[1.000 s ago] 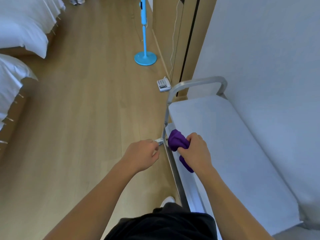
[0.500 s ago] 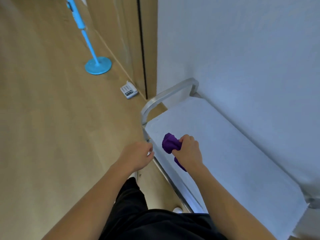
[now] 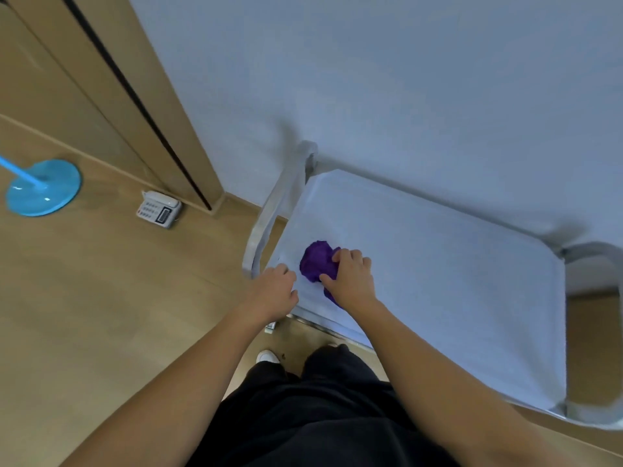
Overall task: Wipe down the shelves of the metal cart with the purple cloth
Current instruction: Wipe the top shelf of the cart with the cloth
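The metal cart stands against the white wall, its flat pale top shelf facing me. A bunched purple cloth lies on the shelf near its left front corner. My right hand presses down on the cloth and grips it. My left hand is closed on the cart's front left corner, beside the curved handle bar. Lower shelves are hidden under the top one.
A second handle bar rises at the cart's right end. On the wooden floor to the left lie a white desk phone and a blue round stand base. A wooden door frame meets the wall behind.
My view has swung right and down over the cart. My right hand has carried the cloth from the cart's edge onto the top shelf. My left hand has stayed at the corner.
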